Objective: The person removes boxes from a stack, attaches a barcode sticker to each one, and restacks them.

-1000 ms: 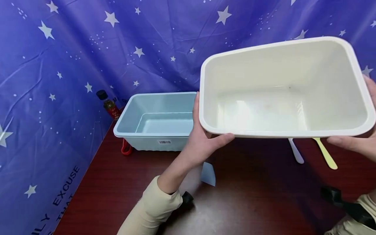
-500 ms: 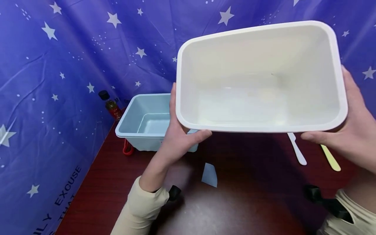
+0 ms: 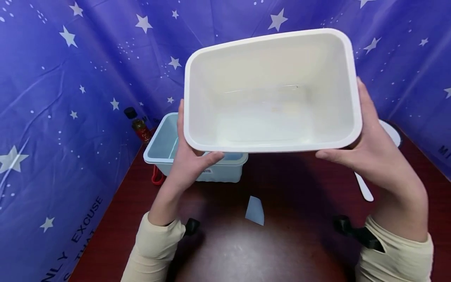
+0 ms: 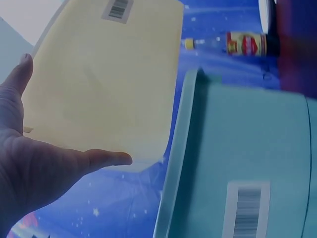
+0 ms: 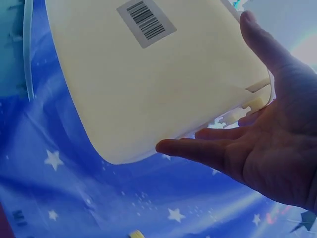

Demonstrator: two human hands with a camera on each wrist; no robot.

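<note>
I hold an empty white plastic tub (image 3: 271, 98) in the air between both hands, its opening tilted toward me. My left hand (image 3: 188, 160) presses its left end, fingers straight up the wall and thumb under the front rim. My right hand (image 3: 366, 149) presses the right end the same way. In the left wrist view, the left hand (image 4: 39, 168) lies flat against the tub's underside (image 4: 104, 84). The right wrist view shows the right hand (image 5: 257, 148) with straight fingers beside the barcode-labelled base (image 5: 148, 79). A pale blue tub (image 3: 160, 147) stands on the table behind and below the white tub's left end.
A small bottle (image 3: 139, 125) and a red item (image 3: 156, 180) sit left of the blue tub. A pale blue scrap (image 3: 255, 210) lies on the dark red table (image 3: 282, 243). A white utensil (image 3: 364, 190) and a white round dish (image 3: 391, 133) lie right. Star-printed blue cloth (image 3: 70, 98) walls the table.
The white tub has moved left with both hands, now covering most of the blue tub. The yellow utensil on the right has dropped out of sight.
</note>
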